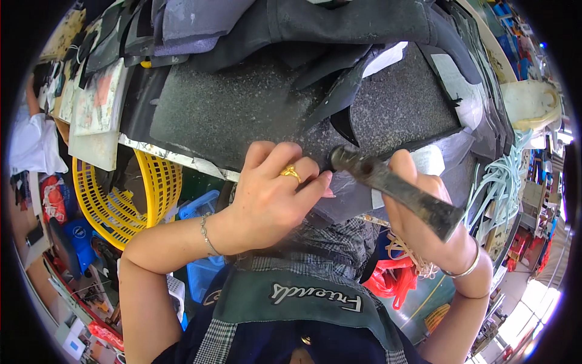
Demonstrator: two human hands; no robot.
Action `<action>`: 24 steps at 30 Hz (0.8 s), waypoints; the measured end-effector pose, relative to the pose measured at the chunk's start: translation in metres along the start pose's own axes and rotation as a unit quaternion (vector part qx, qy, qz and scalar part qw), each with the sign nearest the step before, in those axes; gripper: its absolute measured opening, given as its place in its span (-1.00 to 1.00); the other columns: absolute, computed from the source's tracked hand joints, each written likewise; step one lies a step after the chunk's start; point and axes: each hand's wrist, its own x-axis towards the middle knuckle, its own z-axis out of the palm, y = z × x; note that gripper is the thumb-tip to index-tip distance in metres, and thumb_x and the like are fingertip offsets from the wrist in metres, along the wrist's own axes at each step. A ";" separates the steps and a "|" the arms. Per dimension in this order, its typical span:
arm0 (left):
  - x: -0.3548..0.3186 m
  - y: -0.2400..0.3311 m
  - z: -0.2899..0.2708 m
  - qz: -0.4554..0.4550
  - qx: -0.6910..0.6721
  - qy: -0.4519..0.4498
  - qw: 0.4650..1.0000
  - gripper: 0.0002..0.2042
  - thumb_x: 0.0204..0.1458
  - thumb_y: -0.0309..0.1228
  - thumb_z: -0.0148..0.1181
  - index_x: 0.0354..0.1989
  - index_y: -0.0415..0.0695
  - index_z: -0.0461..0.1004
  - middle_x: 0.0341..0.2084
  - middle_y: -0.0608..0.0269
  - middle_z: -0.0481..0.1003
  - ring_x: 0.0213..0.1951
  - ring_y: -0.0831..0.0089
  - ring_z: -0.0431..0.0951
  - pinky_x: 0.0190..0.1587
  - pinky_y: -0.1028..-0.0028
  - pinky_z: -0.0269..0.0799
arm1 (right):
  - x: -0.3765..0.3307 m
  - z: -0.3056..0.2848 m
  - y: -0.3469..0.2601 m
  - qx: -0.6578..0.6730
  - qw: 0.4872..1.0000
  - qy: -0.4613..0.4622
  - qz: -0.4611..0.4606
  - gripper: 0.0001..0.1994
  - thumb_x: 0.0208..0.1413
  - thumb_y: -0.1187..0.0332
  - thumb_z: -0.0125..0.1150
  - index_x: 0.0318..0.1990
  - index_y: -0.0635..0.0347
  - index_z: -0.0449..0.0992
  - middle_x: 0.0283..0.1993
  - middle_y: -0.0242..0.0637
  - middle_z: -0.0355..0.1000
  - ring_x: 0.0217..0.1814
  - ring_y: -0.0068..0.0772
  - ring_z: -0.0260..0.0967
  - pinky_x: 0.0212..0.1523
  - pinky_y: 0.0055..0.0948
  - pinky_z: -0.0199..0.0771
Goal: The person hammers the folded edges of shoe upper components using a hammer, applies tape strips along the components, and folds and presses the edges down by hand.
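My right hand (424, 212) is closed around the handle of a hammer, which the hand and head mostly hide. The worn metal hammer head (412, 197) points its round face toward my left fingertips and its flat wedge end toward my right wrist. My left hand (273, 191), with a gold ring, is closed, thumb and fingers pinched on the edge of a dark piece of sheet material (327, 167) beneath the hammer face. Most of that piece is covered by my fingers. Both hands are over the near edge of a dark speckled work board (212, 115).
Dark grey cut pieces (357, 24) are heaped along the far side. A yellow plastic basket (154, 188) stands at the left beside a white block (97, 130). Pale green strips (503, 179) hang at the right. A red plastic bag (394, 282) lies below.
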 end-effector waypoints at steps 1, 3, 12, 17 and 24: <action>0.001 -0.001 0.000 0.001 -0.019 0.004 1.000 -0.64 -0.37 -0.38 0.48 -0.28 -0.04 0.62 -0.42 0.45 0.45 -0.27 0.31 0.42 -0.21 0.31 0.20 | 0.000 0.000 0.000 0.045 0.999 -0.011 0.011 -0.73 -0.01 0.59 0.15 -0.14 0.30 0.27 -0.57 -0.09 0.32 -0.52 0.09 0.44 -0.56 -0.17 0.39; 0.000 -0.003 -0.001 0.006 -0.034 0.012 0.999 -0.65 -0.37 -0.38 0.47 -0.28 -0.06 0.62 -0.42 0.44 0.45 -0.28 0.31 0.43 -0.23 0.31 0.22 | 0.003 0.001 0.010 -0.023 1.000 -0.013 -0.003 -0.74 0.01 0.59 0.14 -0.13 0.30 0.28 -0.56 -0.10 0.32 -0.53 0.07 0.43 -0.56 -0.17 0.38; 0.050 0.057 -0.011 -0.019 -0.055 -0.106 0.993 -0.50 -0.18 -0.37 0.35 0.00 -0.29 0.47 -0.01 -0.11 0.37 0.00 -0.02 0.42 -0.02 0.18 0.42 | -0.071 0.007 0.044 -0.019 0.962 0.130 0.240 -0.78 0.15 0.49 0.15 -0.06 0.36 0.44 -0.29 -0.05 0.37 -0.32 -0.16 0.41 -0.28 -0.26 0.39; 0.056 0.069 0.021 0.037 -0.086 -0.173 0.980 -0.40 -0.01 -0.42 0.15 0.29 -0.16 0.25 0.03 -0.22 0.32 -0.10 0.06 0.47 -0.09 0.27 0.46 | -0.112 0.002 0.064 0.081 0.835 0.497 0.225 -0.86 0.24 0.47 0.18 -0.13 0.24 0.36 -0.49 -0.53 0.26 -0.57 -0.77 0.13 -0.62 -0.70 0.06; 0.118 -0.012 -0.014 0.037 0.183 -0.050 0.981 -0.25 -0.17 -0.36 0.36 0.33 0.18 0.28 0.12 0.00 0.27 -0.20 0.13 0.47 -0.13 0.27 0.48 | -0.161 -0.016 0.075 0.249 0.722 0.599 0.238 -0.85 0.30 0.37 0.14 -0.29 0.06 0.28 -0.75 -0.65 0.02 -0.84 -0.84 -0.16 -0.84 -0.66 -0.24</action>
